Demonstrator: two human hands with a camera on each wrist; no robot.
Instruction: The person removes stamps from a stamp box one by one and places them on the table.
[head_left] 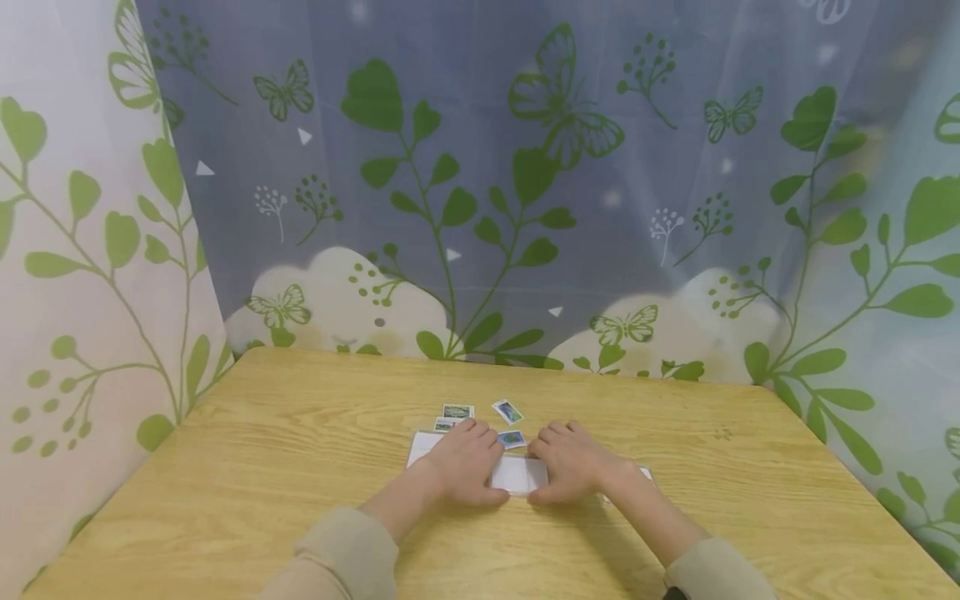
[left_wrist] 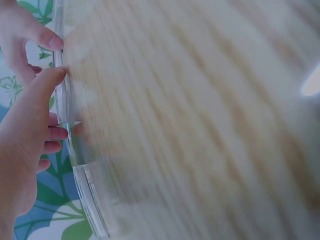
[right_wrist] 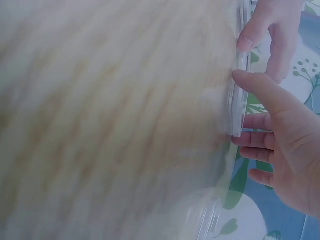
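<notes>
A flat, clear plastic case (head_left: 519, 475) with a whitish inside lies on the table between my two hands in the head view. My left hand (head_left: 468, 462) grips its left side and my right hand (head_left: 572, 463) its right side, thumbs at the near edge. In the left wrist view the thumb of the left hand (left_wrist: 30, 120) rests on a clear plastic edge (left_wrist: 61, 95). The right hand (right_wrist: 290, 140) holds the edge (right_wrist: 236, 105) likewise. Just beyond the hands lies a small blue picture with a white border (head_left: 512, 439), like a stamp.
Another clear case (head_left: 422, 447) lies partly under my left hand. A further flat clear piece (head_left: 647, 473) shows beside my right forearm. More stamp-like pictures (head_left: 458, 411) lie farther back, one of them tilted (head_left: 508, 411). Printed curtains (head_left: 480, 208) surround the wooden table (head_left: 300, 467).
</notes>
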